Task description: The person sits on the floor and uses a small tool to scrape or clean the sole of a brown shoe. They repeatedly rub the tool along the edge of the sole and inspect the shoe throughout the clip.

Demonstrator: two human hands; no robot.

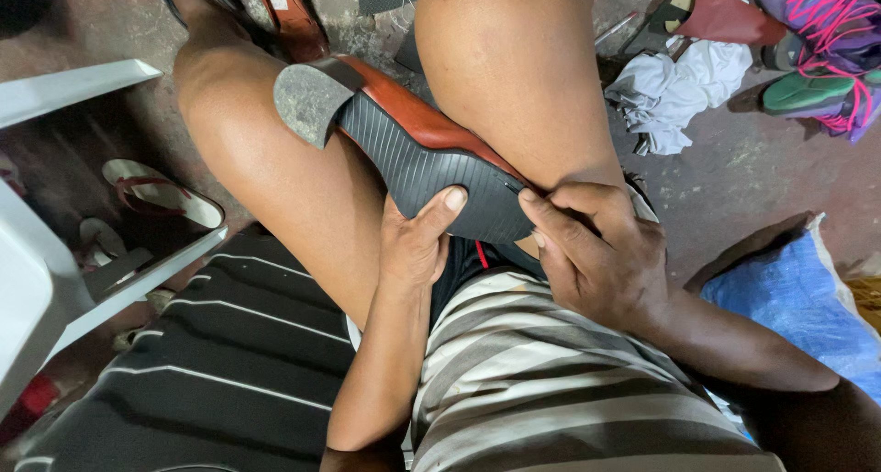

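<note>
A reddish-brown shoe [404,114] lies sole-up between my knees, its black ribbed sole [422,165] facing me and its worn grey heel [307,100] pointing away to the left. My left hand [415,243] grips the near end of the sole from below, thumb pressed on the ribbed rubber. My right hand [596,256] pinches the sole's right edge near the toe with fingertips together. Whether the right hand holds a small tool or thread is hidden.
A white plastic chair [55,206] stands at the left with sandals [161,192] beneath it. Behind my knees lie more shoes [294,13], a white rag [674,91], and a pink-and-purple item [826,32]. A blue sack [798,298] sits at right.
</note>
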